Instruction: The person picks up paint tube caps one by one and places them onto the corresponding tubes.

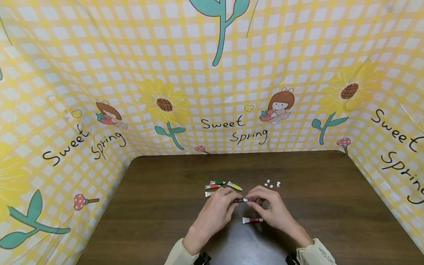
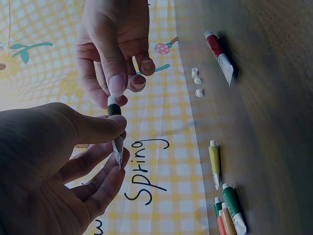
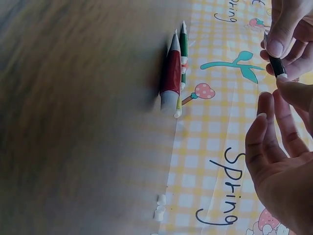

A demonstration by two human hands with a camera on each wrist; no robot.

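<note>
My left hand [image 1: 215, 207] pinches a small black paint tube [image 2: 115, 112] between thumb and fingers, its crimped silver end towards the palm. The thumb and a finger of my right hand [image 1: 274, 209] pinch the white cap [image 2: 112, 100] at the tube's other end. In the right wrist view the tube [image 3: 277, 65] slants between both hands, raised over the table. Close below the hands in the head view lies a dark red paint tube [image 1: 253, 220], its white end to the right.
Green [image 1: 218, 182], red-orange [image 1: 213, 186] and yellow [image 1: 234, 186] paint tubes lie beyond my left hand, with an ochre tube [image 1: 209, 193] partly hidden by it. Several small white caps [image 1: 271, 186] are scattered beyond my right hand. A checked cloth [image 1: 225, 92] surrounds the brown table [image 1: 165, 217].
</note>
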